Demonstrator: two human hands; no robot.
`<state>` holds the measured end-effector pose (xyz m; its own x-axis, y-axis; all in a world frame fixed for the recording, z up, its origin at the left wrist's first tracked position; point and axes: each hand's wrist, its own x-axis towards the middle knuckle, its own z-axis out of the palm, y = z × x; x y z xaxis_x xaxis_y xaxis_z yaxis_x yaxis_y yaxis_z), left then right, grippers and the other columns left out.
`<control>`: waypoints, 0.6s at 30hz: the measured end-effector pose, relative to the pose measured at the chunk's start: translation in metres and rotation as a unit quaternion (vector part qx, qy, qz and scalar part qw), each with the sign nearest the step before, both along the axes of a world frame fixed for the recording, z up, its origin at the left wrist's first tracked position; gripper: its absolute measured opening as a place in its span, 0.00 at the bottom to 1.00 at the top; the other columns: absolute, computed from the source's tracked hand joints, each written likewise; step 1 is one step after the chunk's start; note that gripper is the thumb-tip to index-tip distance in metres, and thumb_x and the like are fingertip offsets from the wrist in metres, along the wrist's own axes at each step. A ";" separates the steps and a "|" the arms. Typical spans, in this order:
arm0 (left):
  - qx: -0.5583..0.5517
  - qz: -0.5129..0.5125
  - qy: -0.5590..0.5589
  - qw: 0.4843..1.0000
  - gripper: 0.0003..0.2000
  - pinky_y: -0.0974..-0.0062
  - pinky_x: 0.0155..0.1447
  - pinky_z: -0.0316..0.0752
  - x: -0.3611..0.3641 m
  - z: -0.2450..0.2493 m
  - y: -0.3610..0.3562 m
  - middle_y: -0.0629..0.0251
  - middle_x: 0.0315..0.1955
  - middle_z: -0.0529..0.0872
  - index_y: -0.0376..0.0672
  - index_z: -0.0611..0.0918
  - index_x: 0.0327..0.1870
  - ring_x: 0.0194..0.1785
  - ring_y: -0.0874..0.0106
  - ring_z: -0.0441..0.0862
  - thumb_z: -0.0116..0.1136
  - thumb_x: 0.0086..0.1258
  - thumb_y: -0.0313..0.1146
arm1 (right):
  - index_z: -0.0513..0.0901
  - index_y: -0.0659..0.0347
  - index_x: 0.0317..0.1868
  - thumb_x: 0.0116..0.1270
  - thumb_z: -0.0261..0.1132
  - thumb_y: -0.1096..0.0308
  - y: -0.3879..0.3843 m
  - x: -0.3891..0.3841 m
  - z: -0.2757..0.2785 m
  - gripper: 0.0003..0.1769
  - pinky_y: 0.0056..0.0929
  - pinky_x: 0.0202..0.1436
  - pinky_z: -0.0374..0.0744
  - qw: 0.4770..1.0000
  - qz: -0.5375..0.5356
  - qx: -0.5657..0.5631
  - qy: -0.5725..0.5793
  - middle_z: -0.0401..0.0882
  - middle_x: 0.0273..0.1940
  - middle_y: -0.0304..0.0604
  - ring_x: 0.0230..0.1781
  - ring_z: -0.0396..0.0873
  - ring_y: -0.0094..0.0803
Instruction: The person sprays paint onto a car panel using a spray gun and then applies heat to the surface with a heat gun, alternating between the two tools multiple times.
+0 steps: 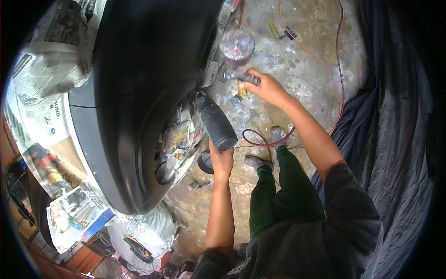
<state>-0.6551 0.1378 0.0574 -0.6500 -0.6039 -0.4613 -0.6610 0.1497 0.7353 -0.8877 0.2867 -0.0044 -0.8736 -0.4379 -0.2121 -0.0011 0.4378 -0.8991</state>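
My left hand [222,163] is wrapped round the hidden handle of a black heat gun [215,120]. Its narrow nozzle is turned towards the wheel arch of a dark car body panel [134,107]. Higher up on the right, my right hand [265,87] grips what looks like a spray gun [239,76], smeared by motion. A round, clear-looking cup [237,45] with a mottled top appears beyond it, also blurred; whether it is joined to the gun I cannot make out.
Newspaper [51,116] covers areas beside the panel, with more sheets inside the wheel arch. A red hose [320,65] loops over the stained concrete floor [302,88]. Dark cloth [390,139] hangs along the right. A dark round object [206,162] and a plastic bag [148,237] lie nearby.
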 end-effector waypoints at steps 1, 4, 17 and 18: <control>0.008 -0.002 -0.013 1.000 0.30 0.68 0.69 0.71 -0.003 0.004 0.002 0.50 0.58 0.82 0.32 0.71 0.70 0.60 0.61 0.80 0.67 0.67 0.27 | 0.81 0.53 0.60 0.68 0.71 0.38 -0.001 -0.004 -0.002 0.32 0.45 0.42 0.81 0.996 -0.042 -0.008 0.078 0.87 0.33 0.54 0.35 0.87 0.50; -0.020 -0.030 0.020 0.999 0.31 0.67 0.69 0.71 -0.006 0.002 0.006 0.48 0.58 0.82 0.32 0.70 0.70 0.61 0.59 0.80 0.68 0.67 0.27 | 0.80 0.54 0.59 0.68 0.70 0.38 0.009 -0.023 0.024 0.31 0.48 0.44 0.81 0.996 -0.087 0.012 0.015 0.88 0.36 0.57 0.39 0.87 0.55; -0.024 0.001 0.065 0.998 0.29 0.66 0.70 0.70 0.056 0.018 0.021 0.51 0.61 0.80 0.33 0.72 0.69 0.63 0.59 0.79 0.67 0.69 0.28 | 0.83 0.55 0.58 0.67 0.72 0.41 0.017 0.023 0.099 0.30 0.45 0.45 0.79 0.987 0.137 -0.030 -0.075 0.86 0.34 0.56 0.36 0.85 0.52; -0.016 0.004 0.051 0.999 0.28 0.66 0.70 0.70 0.061 0.021 0.022 0.51 0.61 0.81 0.33 0.72 0.69 0.63 0.60 0.79 0.67 0.69 0.28 | 0.83 0.55 0.58 0.67 0.72 0.41 0.014 0.022 0.109 0.30 0.45 0.45 0.79 0.984 0.155 -0.041 -0.074 0.86 0.34 0.56 0.36 0.85 0.51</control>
